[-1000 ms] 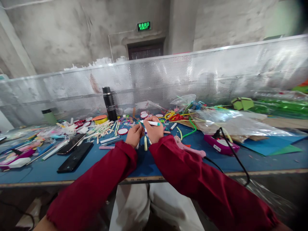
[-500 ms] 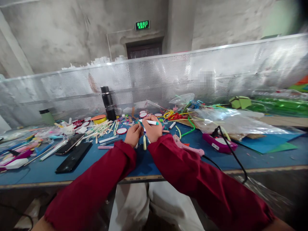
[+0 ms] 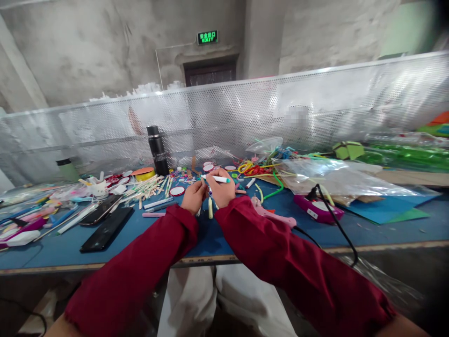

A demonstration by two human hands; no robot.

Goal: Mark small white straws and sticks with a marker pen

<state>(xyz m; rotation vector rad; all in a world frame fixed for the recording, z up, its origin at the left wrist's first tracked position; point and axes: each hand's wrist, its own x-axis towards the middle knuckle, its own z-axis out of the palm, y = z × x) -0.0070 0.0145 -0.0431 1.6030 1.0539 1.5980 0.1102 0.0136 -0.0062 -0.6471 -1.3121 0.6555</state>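
My right hand is closed around a white marker with a green end, its tip pointing left toward my other hand. Close beside it, my left hand is closed in a pinch on something small that I cannot make out, mostly hidden by the fingers. Below the hands a pale yellow stick-like piece lies on the blue table. Left of my left hand are capped markers and a pink stick.
Two dark phones lie at left, near a pile of wooden sticks. A black bottle stands behind. At right are a pink glue gun, a purple power strip with a cord, and clear plastic sheeting.
Almost nothing differs. Both hands keep the same hold, with the marker in nearly the same place; the view has shifted very slightly.
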